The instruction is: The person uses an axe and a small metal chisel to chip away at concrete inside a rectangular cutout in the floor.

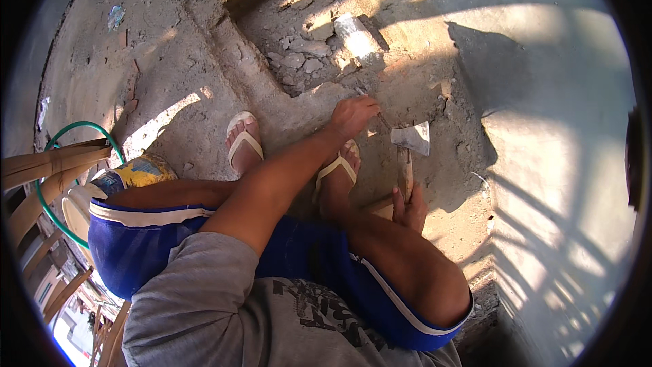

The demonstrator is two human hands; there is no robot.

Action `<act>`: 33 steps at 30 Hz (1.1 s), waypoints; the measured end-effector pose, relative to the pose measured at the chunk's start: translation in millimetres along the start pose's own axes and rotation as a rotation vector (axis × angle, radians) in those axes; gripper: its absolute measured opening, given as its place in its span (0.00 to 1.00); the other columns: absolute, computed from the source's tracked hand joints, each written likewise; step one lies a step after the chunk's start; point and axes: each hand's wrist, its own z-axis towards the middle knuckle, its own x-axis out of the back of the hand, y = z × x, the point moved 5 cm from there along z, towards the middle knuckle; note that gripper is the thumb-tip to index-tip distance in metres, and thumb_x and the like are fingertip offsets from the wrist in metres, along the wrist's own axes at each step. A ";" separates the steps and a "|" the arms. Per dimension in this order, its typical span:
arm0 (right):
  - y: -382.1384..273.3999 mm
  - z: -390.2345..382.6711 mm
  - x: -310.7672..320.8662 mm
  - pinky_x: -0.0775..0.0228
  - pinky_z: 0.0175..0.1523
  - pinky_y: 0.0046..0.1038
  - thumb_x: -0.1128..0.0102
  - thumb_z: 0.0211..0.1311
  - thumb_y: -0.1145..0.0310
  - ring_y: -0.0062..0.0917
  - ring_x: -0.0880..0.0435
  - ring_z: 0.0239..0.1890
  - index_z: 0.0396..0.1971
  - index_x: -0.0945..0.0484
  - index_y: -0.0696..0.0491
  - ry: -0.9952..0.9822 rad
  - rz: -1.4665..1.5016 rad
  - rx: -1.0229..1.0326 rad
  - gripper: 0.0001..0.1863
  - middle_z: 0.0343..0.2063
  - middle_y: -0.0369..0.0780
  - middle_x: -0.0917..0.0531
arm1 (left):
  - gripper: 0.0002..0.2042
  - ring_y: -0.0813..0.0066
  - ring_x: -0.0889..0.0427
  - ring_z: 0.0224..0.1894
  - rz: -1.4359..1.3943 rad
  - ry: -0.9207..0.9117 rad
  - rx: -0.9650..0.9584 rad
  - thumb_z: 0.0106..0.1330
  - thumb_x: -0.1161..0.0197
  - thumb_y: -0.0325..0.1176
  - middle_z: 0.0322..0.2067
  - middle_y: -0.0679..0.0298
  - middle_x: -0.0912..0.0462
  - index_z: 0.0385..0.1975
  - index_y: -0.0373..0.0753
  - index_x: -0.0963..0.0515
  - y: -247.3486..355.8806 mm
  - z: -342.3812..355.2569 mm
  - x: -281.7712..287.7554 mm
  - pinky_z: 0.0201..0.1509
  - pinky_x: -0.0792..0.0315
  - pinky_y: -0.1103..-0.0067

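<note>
My left hand (353, 115) is closed around a thin dark metal rod (384, 121), perhaps a chisel, held over the rough concrete ledge just beyond my right foot. One end of the rod pokes out past my fingers, and the other slants toward the axe head. In my right hand (411, 211), fingers wrapped about the wooden handle, is a hatchet (411, 138). Its pale, flared metal head lies right of the rod, close to it, though I cannot tell whether they touch. My right knee hides the right wrist and forearm.
Beyond my feet lies a sunken pit (292, 61) with broken concrete chunks and a pale block (356, 35). A smooth grey wall (557, 163) rises on the right. At left are a green hose (42, 194), a bucket (76, 207) and wooden slats (54, 163).
</note>
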 end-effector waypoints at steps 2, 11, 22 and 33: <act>-5.2 -2.1 -2.5 0.28 0.38 0.42 0.35 0.67 0.64 0.52 0.18 0.32 0.44 0.26 0.59 0.035 0.053 0.067 0.16 0.30 0.54 0.17 | 0.13 0.60 0.14 0.49 -0.026 -0.027 0.035 0.58 0.38 0.28 0.43 0.66 0.13 0.42 0.46 0.16 -3.7 2.8 8.3 0.49 0.18 0.69; 34.0 -9.8 -35.8 0.28 0.32 0.41 0.34 0.66 0.53 0.37 0.18 0.26 0.45 0.22 0.57 -0.057 0.448 -0.279 0.21 0.24 0.44 0.17 | 0.07 0.54 0.13 0.38 -0.387 0.189 0.471 0.67 0.33 0.34 0.33 0.54 0.14 0.42 0.42 0.20 -58.4 34.0 86.8 0.41 0.23 0.68; 20.3 0.4 -38.8 0.28 0.43 0.34 0.32 0.65 0.58 0.27 0.21 0.37 0.46 0.21 0.59 -0.067 0.564 -0.191 0.20 0.34 0.43 0.17 | 0.05 0.52 0.14 0.37 -0.468 0.575 0.486 0.68 0.35 0.31 0.33 0.53 0.14 0.38 0.38 0.19 -67.4 12.1 88.6 0.41 0.22 0.68; 8.0 -4.8 -49.8 0.30 0.33 0.23 0.30 0.65 0.64 0.17 0.23 0.26 0.45 0.25 0.56 -0.291 0.699 -0.254 0.16 0.27 0.34 0.20 | 0.06 0.54 0.13 0.37 -0.312 0.042 0.408 0.66 0.33 0.29 0.34 0.56 0.13 0.40 0.41 0.19 -46.0 2.0 75.7 0.39 0.22 0.67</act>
